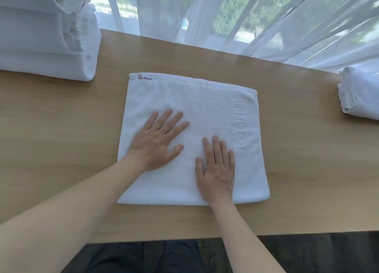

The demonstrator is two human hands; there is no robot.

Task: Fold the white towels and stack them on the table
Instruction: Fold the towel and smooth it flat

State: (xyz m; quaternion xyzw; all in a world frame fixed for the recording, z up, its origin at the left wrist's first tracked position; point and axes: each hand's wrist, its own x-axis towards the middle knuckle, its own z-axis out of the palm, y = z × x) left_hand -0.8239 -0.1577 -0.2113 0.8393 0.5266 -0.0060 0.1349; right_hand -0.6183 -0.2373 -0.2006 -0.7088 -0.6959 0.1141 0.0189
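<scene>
A white towel (pixel 205 106), folded into a rough square, lies flat in the middle of the wooden table (pixel 61 149). Embossed lettering runs down its right side, and a small red mark shows at its far left corner. My left hand (pixel 158 141) presses flat on the towel's left half with fingers spread. My right hand (pixel 217 170) lies flat on it nearer the front edge, fingers straight and together. A tall stack of white towels (pixel 45 37) stands at the table's far left. Folded white towels (pixel 361 92) sit at the far right edge.
Sheer white curtains (pixel 246 16) hang along the far side of the table in front of a window. The table's front edge runs just below my forearms, with my dark trousers (pixel 143 258) beneath it.
</scene>
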